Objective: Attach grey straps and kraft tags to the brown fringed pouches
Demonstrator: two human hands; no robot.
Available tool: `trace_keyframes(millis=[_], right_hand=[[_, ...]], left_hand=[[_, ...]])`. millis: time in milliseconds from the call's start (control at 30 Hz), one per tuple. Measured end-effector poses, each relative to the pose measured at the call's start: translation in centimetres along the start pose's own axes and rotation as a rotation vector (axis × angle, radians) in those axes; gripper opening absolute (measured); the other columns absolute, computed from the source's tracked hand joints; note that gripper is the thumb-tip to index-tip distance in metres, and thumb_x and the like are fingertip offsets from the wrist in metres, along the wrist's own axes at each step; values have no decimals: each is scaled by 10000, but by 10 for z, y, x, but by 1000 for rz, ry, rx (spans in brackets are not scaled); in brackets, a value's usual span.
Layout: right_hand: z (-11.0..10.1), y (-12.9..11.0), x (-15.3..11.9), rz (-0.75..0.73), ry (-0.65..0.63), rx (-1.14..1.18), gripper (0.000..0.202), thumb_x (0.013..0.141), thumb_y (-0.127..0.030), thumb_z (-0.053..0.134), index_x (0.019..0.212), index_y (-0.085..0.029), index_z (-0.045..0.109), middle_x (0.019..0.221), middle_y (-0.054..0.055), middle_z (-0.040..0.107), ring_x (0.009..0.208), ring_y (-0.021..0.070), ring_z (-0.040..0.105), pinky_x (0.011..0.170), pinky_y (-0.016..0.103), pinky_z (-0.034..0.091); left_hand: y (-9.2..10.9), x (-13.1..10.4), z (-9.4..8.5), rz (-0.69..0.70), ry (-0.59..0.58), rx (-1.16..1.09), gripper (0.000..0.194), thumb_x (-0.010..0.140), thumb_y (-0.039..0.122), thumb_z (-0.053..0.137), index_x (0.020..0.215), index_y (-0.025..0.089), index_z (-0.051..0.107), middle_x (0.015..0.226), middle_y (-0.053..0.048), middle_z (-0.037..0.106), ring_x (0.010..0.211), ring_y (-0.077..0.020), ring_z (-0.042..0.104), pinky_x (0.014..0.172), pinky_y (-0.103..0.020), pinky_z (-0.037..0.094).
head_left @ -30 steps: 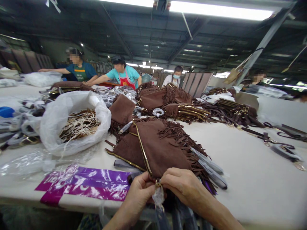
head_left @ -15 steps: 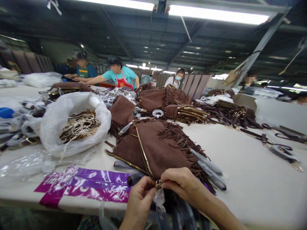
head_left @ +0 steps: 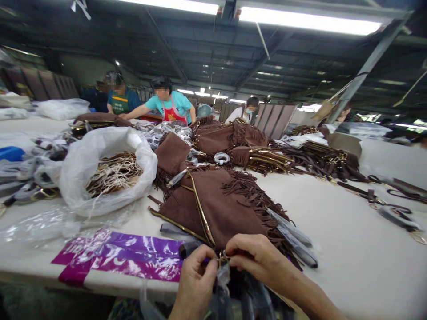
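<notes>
Both my hands meet at the near corner of a brown fringed bag [head_left: 227,204] with a gold zipper, lying on the table. Between them is a small gold clasp [head_left: 223,256] on a plastic-wrapped strap [head_left: 223,282] that hangs over the table's edge. My left hand [head_left: 196,278] pinches at the clasp's left side with thumb and forefinger. My right hand [head_left: 255,260] is closed on its right side, fingertips together. Just what each fingertip grips is too small to make out fully. More wrapped straps [head_left: 295,240] stick out from under the bag's fringe.
A white plastic bag [head_left: 71,178] full of tags with strings [head_left: 115,173] stands left. A purple printed plastic sheet [head_left: 140,258] lies at the front edge. More brown bags [head_left: 213,138] are piled behind, and straps [head_left: 396,218] lie right. Co-workers [head_left: 171,106] stand across the table.
My hands stay at the clasp, with the right fingers shifted slightly away from the left ones, so more of the gold metal shows. The whole view has shifted a little.
</notes>
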State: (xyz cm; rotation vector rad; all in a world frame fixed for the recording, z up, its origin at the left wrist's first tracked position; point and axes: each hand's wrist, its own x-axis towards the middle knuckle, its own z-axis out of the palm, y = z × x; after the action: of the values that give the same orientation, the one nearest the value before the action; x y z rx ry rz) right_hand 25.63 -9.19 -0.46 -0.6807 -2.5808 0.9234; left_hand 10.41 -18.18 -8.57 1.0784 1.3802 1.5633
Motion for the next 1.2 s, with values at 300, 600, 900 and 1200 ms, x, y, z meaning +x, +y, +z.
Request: trace_keyframes(millis=[300,600,900,1200], right_hand=[[4,6,-11,31,77,-33,156,826,-57,567,802,-206,606,730,-27,608,710,145,585,664,235,411],[31,-10,20,-122,138,-101,117,927,-134,583,891,-208,667,851,3,622,774,146,596,692,234,422],[34,-5,32,57,211,220,185,879,-152,582,701,-191,611,671,-37,588,555,113,588,540,211,438],[42,2,28,101,203,195,250,937,-247,518,698,-201,577,595,-54,559,543,120,535,570,229,413]], left_hand=[[16,9,-30,-94,154,-141,200,717,360,661,705,182,570,672,12,572,467,-110,513,410,-197,409],[39,19,-38,113,168,-142,180,763,284,643,651,159,581,707,29,522,507,-64,419,486,-186,349],[37,26,-32,36,60,-4,192,793,361,651,767,170,644,662,11,557,599,-137,502,548,-223,403],[14,16,-21,145,49,185,126,775,250,649,693,181,714,704,-32,612,691,-187,578,643,-253,410]])
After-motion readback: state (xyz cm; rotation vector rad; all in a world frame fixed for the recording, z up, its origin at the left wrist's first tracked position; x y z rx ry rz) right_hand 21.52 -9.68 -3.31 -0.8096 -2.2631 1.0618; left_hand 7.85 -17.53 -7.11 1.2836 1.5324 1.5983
